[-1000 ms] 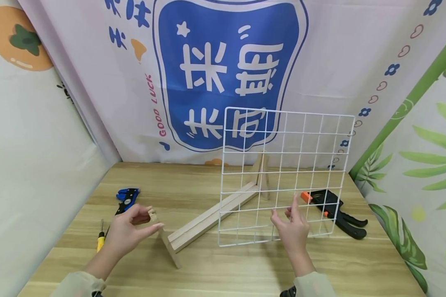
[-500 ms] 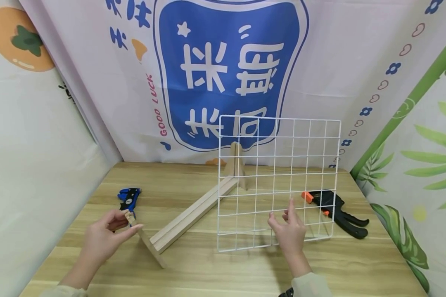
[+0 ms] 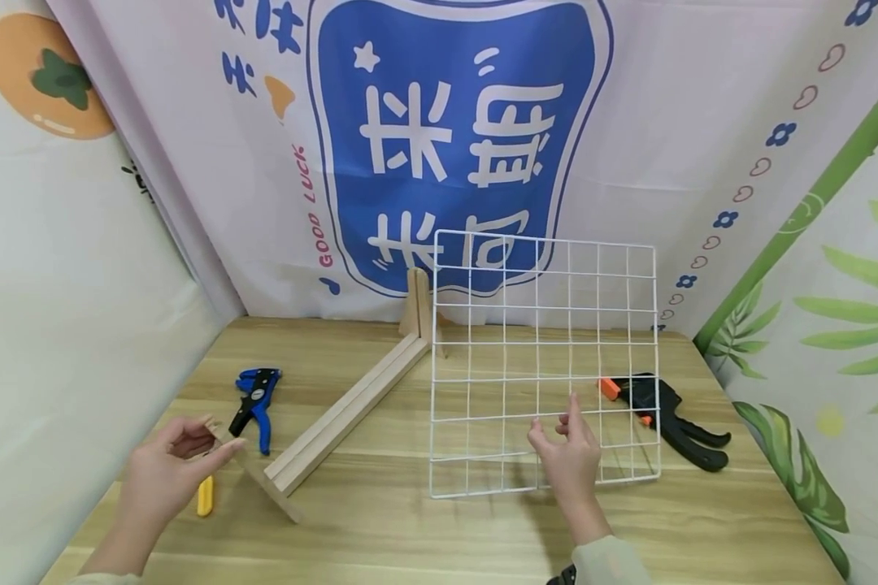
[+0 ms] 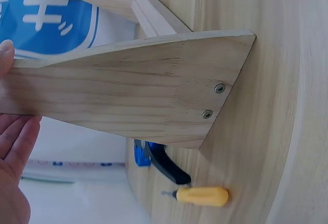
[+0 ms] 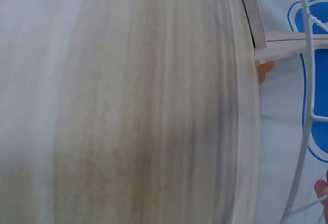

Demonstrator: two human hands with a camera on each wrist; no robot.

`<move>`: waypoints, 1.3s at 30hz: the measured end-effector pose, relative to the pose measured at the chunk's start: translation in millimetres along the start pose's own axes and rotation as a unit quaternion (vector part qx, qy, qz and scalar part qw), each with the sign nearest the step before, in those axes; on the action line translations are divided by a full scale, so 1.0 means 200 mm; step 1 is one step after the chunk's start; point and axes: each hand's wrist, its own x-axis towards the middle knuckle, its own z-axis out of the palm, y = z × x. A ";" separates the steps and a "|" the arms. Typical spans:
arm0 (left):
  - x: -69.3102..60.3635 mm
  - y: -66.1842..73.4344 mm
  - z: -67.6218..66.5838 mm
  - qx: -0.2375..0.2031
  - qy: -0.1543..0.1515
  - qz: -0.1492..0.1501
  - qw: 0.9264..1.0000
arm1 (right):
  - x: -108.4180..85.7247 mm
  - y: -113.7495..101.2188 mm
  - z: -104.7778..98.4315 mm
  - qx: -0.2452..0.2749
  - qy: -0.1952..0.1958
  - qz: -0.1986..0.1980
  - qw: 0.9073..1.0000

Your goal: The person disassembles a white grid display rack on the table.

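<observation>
A wooden stand (image 3: 347,414) rests on the table: a grooved rail with an upright end piece at each end. My left hand (image 3: 157,475) pinches the top of its near end piece (image 4: 128,88), where two screw heads show near the foot in the left wrist view. My right hand (image 3: 572,467) holds a white wire grid panel (image 3: 434,378) upright by its lower wires, the index finger pointing up. The panel is to the right of the stand, apart from the rail. In the right wrist view only a few wires (image 5: 310,96) appear at the edge, and the fingers' grip is hard to make out.
A blue and black wire stripper (image 3: 259,406) lies left of the rail. Beside my left hand is a screwdriver with a yellow handle (image 3: 205,497). Behind the panel's right side lies a black clamp with orange pads (image 3: 651,398). Printed cloth hangs around the table.
My left hand has moved the stand to the left, away from behind the grid panel. The panel has come down slightly and shifted a little left in my right hand.
</observation>
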 end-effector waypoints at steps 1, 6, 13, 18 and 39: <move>0.00 0.00 -0.01 -0.003 0.001 -0.005 1.000 | 0.00 0.00 0.00 0.002 -0.001 -0.004 1.000; 0.01 -0.03 -0.04 0.004 0.022 -0.005 1.000 | -0.02 0.01 0.01 0.009 -0.021 0.014 1.000; 0.02 -0.05 -0.07 -0.014 0.038 -0.025 0.999 | -0.05 -0.02 0.04 0.014 -0.067 0.079 0.995; 0.01 -0.05 -0.08 -0.024 0.036 -0.060 0.997 | -0.06 -0.04 0.06 0.014 -0.092 0.110 0.990; 0.00 -0.05 -0.09 -0.003 0.038 -0.070 0.997 | -0.14 -0.04 0.21 0.027 -0.181 0.150 0.972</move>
